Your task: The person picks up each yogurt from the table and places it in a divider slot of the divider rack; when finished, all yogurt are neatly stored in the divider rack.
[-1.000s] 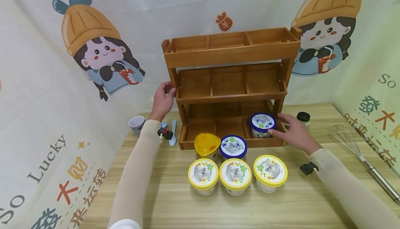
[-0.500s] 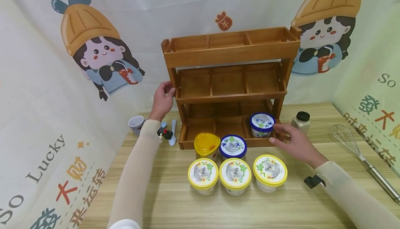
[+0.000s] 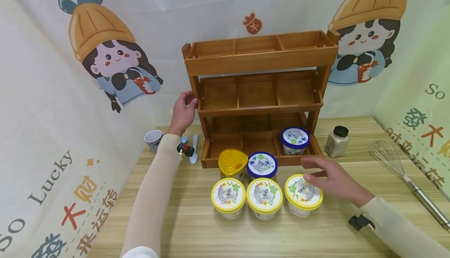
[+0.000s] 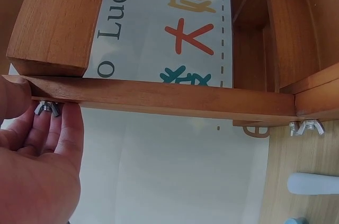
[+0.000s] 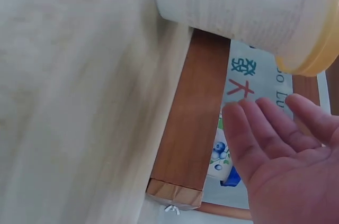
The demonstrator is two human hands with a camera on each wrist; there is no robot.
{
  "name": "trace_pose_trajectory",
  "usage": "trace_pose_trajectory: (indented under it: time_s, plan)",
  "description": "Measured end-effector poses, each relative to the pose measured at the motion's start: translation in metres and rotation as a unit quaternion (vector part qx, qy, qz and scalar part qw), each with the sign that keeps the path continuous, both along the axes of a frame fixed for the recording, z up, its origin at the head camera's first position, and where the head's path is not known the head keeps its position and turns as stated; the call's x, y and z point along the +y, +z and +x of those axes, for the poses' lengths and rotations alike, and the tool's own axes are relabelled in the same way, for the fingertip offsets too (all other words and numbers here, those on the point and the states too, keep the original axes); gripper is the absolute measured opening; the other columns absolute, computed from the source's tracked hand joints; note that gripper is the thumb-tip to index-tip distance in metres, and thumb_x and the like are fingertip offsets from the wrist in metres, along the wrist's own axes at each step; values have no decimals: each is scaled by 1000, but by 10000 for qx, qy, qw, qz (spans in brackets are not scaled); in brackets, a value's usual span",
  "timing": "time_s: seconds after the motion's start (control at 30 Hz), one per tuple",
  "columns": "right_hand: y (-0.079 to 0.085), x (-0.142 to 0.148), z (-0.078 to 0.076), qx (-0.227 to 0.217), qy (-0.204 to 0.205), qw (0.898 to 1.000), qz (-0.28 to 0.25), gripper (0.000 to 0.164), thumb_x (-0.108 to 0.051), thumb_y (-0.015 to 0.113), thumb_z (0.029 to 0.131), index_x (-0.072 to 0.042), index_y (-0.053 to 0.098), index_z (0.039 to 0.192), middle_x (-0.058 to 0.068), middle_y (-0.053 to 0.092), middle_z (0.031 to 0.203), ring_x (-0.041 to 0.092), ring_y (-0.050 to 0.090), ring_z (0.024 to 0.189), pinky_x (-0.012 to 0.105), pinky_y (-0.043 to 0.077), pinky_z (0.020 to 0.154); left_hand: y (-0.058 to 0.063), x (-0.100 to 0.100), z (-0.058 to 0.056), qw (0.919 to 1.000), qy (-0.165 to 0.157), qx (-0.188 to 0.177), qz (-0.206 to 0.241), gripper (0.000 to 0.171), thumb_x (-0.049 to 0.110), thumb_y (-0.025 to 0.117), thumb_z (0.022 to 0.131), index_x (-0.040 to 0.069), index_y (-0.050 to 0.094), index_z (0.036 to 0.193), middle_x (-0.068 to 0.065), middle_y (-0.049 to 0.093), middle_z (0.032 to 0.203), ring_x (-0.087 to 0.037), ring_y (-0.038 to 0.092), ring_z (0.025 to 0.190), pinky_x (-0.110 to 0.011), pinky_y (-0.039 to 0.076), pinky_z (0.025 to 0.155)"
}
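Bench (image 3: pixel 246 238), lower frame; left hand (image 3: pixel 183 113) pinches rack (image 3: pixel 260 65); empty right hand (image 3: pixel 335 180), loosely spread, beside rightmost yellow-lidded tub (image 3: pixel 302 194), likely light; best side-held.

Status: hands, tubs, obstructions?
Left hand grips brown wooden rack. Right hand open, empty, beside rightmost round yellow-lidded white tub. Round blue-lidded white tub sits in rack's bottom right. Second blue-lidded tub stands before rack, possibly in the way.
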State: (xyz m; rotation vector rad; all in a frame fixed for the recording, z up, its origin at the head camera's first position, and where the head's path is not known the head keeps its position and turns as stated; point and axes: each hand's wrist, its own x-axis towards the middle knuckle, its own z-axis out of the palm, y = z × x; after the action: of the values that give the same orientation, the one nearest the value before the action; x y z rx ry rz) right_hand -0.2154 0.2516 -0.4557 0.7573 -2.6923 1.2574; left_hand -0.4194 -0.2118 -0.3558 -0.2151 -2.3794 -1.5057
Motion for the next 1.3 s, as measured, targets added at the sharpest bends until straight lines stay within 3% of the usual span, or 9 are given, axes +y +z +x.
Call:
trace_pose_trajectory:
  time_s: [0.27,0.53,0.8,1.3]
  plan:
    - [-6,5,20,-137,127,9994,307,59,-28,75,99,-2,55,148,15,65,144,28,67,123,30,60,93,-1,1,-1,9997,29,253,14,39,13,53,111,-1,50,147,-22,58,143,-35,56,133,-48,49,114]
    - [-14,7,31,-436,428,9981,33,84,-30,88,87,0,47,154,16,63,144,-2,60,119,29,60,90,-3,0,-2,9998,49,200,28,39,15,53,111,0,49,147,-21,58,144,-35,56,135,-48,49,115]
    - [-19,8,33,-401,619,9972,-127,97,-28,94,80,0,41,156,16,61,145,-4,58,122,28,61,89,-2,1,-1,9998,60,186,19,40,15,53,111,1,49,148,-21,57,145,-34,55,136,-48,48,115]
    - [-3,7,29,-280,230,9992,155,96,-35,94,80,-6,44,156,13,62,145,5,60,123,31,61,93,-1,2,0,9998,71,185,12,39,15,52,112,2,49,148,-20,57,145,-34,55,135,-48,49,115]
